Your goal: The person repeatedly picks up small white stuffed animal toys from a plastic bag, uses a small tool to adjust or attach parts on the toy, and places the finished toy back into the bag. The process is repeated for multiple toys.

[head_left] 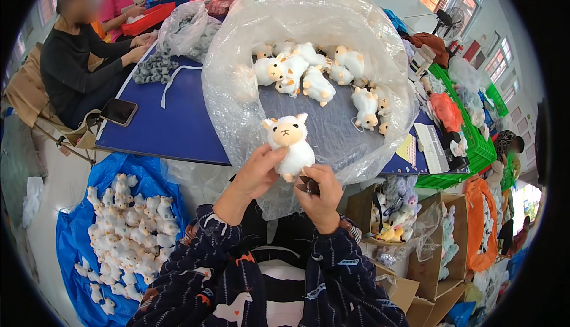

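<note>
- The left hand [256,171] is closed around the body of a white plush lamb [290,142], holding it upright just off the near edge of the tabletop [172,126], face turned toward the person; held this way its underside and legs are open to the other hand.
- The right hand [320,193] is pinched together on a small dark tool [307,186], too small to make out, right under the lamb's feet, so the tool touches or nearly touches the toy's lower end.
- A large clear plastic bag [309,18] lies on the tabletop with its mouth spread wide toward the person; its loose lip hangs over the near edge, which keeps the contents within easy reach.
- Inside the bag, toward its far side, is a loose heap of plush lambs [314,75] of the same kind, lying on their sides and tumbled together.
- On the floor at the person's left, a blue sheet [74,232] carries a second, larger pile of lambs [122,226], well apart from the bag.
- At the right, open cardboard boxes [427,256] hold bagged soft toys of mixed colours.
- At the far left corner of the tabletop two other people sit working; a dark phone [119,111] lies near the left edge.
</note>
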Action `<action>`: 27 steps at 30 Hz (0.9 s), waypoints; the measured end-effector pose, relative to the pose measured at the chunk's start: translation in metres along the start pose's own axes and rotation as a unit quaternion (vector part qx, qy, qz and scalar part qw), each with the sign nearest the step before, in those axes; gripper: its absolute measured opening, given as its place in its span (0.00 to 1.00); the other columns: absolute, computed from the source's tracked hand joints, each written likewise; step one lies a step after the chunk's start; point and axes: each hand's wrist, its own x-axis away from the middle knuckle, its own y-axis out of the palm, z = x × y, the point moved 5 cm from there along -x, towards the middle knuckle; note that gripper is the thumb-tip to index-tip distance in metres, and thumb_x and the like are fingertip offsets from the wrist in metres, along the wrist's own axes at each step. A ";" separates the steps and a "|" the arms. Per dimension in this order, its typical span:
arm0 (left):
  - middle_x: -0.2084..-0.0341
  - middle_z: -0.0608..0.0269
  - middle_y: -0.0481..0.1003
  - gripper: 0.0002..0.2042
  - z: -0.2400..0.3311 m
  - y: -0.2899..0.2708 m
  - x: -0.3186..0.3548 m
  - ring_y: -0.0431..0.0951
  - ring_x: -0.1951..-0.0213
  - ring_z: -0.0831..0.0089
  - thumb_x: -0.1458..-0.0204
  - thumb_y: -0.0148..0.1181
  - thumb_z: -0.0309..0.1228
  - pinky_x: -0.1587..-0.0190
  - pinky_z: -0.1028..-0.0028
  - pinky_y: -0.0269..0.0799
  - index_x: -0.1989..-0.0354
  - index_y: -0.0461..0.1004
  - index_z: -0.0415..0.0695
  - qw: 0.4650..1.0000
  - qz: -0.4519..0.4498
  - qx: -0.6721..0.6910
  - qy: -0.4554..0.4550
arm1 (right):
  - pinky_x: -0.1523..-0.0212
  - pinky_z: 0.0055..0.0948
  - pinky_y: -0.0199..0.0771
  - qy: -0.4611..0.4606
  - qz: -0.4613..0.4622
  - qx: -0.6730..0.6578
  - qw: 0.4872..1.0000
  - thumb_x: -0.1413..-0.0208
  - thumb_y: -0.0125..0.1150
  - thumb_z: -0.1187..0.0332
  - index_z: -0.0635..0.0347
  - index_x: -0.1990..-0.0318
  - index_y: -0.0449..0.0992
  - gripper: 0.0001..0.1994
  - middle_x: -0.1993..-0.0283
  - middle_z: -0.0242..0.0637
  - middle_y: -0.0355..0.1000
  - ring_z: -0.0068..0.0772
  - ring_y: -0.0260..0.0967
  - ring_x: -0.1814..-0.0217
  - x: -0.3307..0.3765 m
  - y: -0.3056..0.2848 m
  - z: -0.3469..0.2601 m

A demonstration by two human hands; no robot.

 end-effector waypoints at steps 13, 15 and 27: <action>0.55 0.58 0.72 0.19 0.005 -0.009 0.012 0.73 0.55 0.73 0.48 0.55 0.26 0.53 0.72 0.70 0.47 0.64 0.36 0.983 -0.056 -0.171 0.046 | 0.72 0.15 0.62 0.257 0.002 -0.201 0.945 0.46 0.58 0.75 0.67 0.64 0.74 0.05 0.72 0.26 0.69 0.12 0.61 0.72 -0.029 -0.023 0.015; 0.57 0.60 0.73 0.19 0.005 -0.005 0.013 0.73 0.56 0.75 0.47 0.56 0.28 0.54 0.74 0.70 0.47 0.65 0.37 0.976 -0.078 -0.195 0.051 | 0.72 0.15 0.61 0.236 -0.028 -0.189 0.953 0.46 0.58 0.74 0.67 0.65 0.73 0.05 0.72 0.26 0.68 0.11 0.60 0.72 -0.033 -0.017 0.016; 0.48 0.55 0.65 0.25 0.014 -0.004 0.005 0.59 0.41 0.57 0.58 0.62 0.28 0.38 0.60 0.49 0.48 0.66 0.41 0.892 -0.050 -0.405 0.193 | 0.83 0.12 0.49 0.399 -0.036 -0.582 0.708 0.46 0.58 0.67 0.59 0.68 0.69 0.07 0.75 0.25 0.63 0.10 0.51 0.82 -0.012 -0.026 0.023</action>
